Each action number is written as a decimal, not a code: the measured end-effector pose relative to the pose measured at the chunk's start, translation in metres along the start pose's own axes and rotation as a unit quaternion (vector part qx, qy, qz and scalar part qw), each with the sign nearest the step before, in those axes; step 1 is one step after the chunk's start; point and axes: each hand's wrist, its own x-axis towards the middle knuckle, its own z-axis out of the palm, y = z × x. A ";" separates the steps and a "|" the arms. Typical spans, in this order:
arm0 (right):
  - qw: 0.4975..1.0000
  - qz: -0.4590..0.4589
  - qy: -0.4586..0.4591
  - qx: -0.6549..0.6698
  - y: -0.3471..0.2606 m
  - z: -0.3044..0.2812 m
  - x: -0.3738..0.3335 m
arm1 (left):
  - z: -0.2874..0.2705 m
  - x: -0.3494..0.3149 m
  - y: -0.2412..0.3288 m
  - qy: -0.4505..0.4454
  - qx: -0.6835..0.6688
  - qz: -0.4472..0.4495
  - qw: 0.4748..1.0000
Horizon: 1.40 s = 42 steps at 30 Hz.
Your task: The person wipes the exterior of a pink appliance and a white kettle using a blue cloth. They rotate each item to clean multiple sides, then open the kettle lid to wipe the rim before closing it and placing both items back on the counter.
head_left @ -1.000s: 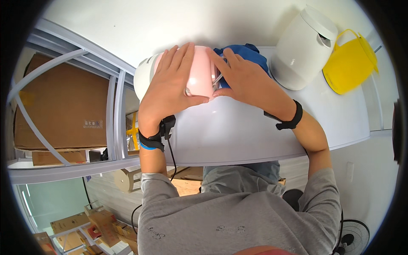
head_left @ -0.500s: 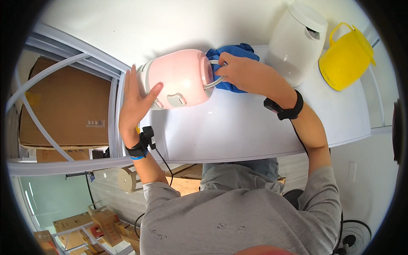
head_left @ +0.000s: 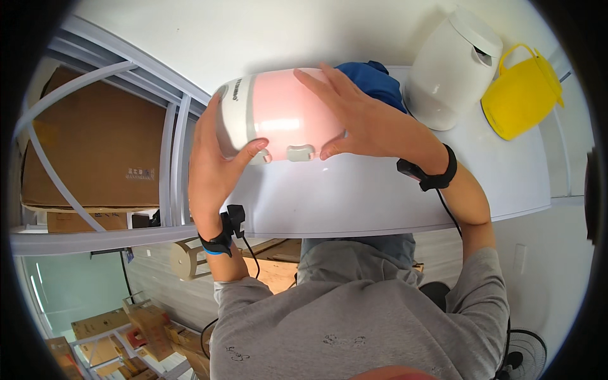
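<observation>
Around the pink-and-white appliance [head_left: 288, 120], both of the person's hands are closed in, one at each end. It lies on its side on the white table [head_left: 380, 196], or just above it; whether it bears fully on the top cannot be told. The left hand [head_left: 212, 139] cups its white end, thumb apart from the fingers and pressed beside a clasp, the fingertips hidden. The right hand [head_left: 370, 120] spans its pink end with fingers spread wide, the thumb under the near edge.

The step in hand looks to be steadying or turning the appliance between two palms. The next move seems to call for even support from both sides, as so rounded a shell could roll or slip.

Counted out, it has two grey clasps [head_left: 301, 152] along its near side. One blue cloth bundle [head_left: 377, 82] sits just right of it, partly behind the right hand. Farther right of it stand one white kettle [head_left: 446, 79] and, beyond that, one yellow jug [head_left: 522, 95]. Left of it, past a pale frame [head_left: 179, 171], is one large brown carton [head_left: 95, 139].
</observation>
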 end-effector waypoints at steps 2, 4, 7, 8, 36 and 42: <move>0.999 0.042 -0.004 -0.017 -0.004 -0.001 -0.003 | 0.002 -0.005 0.009 0.026 0.021 0.015 0.999; 0.994 0.098 -0.051 -0.010 -0.009 -0.010 -0.003 | 0.003 -0.010 0.012 0.048 -0.008 0.015 0.999; 0.980 0.167 -0.111 0.014 -0.016 -0.034 0.000 | 0.003 -0.015 0.009 0.063 -0.092 0.013 0.994; 0.973 0.186 -0.131 0.025 -0.015 -0.039 0.001 | 0.000 -0.016 0.003 0.060 -0.098 0.028 0.993; 0.985 0.161 -0.057 0.002 0.006 -0.042 -0.068 | 0.014 -0.006 -0.020 -0.138 -0.093 0.069 0.984; 0.988 0.152 -0.033 0.025 -0.018 -0.053 -0.080 | 0.010 -0.007 -0.008 -0.181 -0.078 0.065 0.978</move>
